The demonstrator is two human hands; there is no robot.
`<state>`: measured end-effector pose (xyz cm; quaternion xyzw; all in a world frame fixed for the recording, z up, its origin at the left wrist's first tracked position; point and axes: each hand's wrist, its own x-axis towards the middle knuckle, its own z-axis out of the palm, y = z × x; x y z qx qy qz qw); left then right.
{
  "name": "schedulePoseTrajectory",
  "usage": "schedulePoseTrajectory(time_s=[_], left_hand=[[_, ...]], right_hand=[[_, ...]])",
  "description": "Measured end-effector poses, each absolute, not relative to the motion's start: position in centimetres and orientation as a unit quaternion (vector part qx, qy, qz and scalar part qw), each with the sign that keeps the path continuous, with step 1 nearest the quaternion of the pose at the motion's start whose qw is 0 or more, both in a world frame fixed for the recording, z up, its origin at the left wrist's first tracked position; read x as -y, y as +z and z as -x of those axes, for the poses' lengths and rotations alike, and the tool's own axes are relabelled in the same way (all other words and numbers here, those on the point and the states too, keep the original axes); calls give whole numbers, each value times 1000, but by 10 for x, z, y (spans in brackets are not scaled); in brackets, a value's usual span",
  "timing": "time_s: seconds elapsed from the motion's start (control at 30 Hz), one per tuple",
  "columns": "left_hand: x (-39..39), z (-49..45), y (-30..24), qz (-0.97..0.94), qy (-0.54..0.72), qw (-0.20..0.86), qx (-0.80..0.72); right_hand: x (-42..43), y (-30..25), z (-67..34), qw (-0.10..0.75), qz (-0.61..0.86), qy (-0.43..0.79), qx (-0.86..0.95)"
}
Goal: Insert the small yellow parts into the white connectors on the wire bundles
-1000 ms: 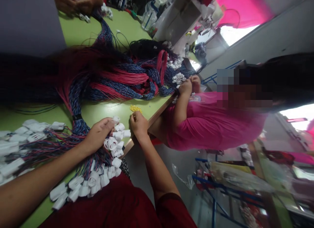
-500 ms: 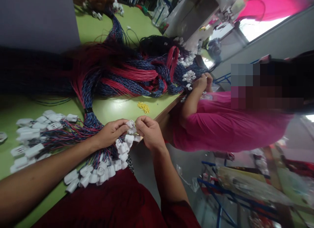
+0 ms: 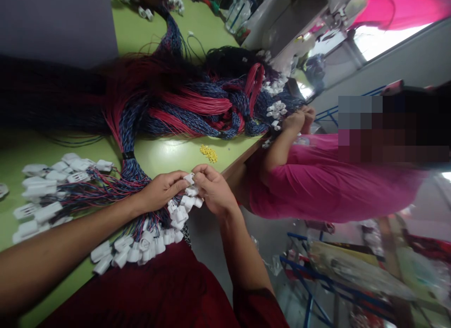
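At the near edge of the green tabletop (image 3: 165,154), a fan of white plugs (image 3: 141,246) ends a blue-and-red wire bundle (image 3: 132,175). Just above them, the left hand (image 3: 162,191) and right hand (image 3: 213,191) meet, both pinching one white connector (image 3: 189,178) with their fingertips. Beyond lie small yellow pieces (image 3: 208,153), then a heap of red and blue wires (image 3: 197,105). At the tabletop's right edge, a co-worker's hands (image 3: 298,119) grip more plugs.

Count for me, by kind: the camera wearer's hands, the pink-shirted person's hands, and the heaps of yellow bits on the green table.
Camera wearer's hands: 2, left hand and right hand, both pinching one white connector.
Pink-shirted person's hands: 2, near hand and far hand.
Yellow heaps: 1, the yellow heap on the green table.
Total: 5.
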<state>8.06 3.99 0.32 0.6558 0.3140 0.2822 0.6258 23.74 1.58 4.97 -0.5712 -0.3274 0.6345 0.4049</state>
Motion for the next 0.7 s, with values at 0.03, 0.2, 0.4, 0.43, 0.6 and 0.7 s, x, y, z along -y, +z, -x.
schedulePoseTrajectory(time_s=[0.03,0.2,0.4,0.43,0.6,0.7], left_hand=[[-40,-81,3,-652,281,630,-314],[-39,-82,5,-636,283,646,-313],[-40,-82,4,-628,288,655,-307],[-40,-82,3,-625,288,657,-308],[-40,-81,1,-602,294,673,-312],[-40,-81,3,-587,298,686,-312]], right_hand=[[-16,50,-237,397,571,644,319],[-19,51,-240,379,568,669,294],[-23,56,-239,353,575,675,299],[-23,57,-239,352,575,675,299],[-26,56,-238,347,584,658,325],[-27,56,-239,338,581,663,330]])
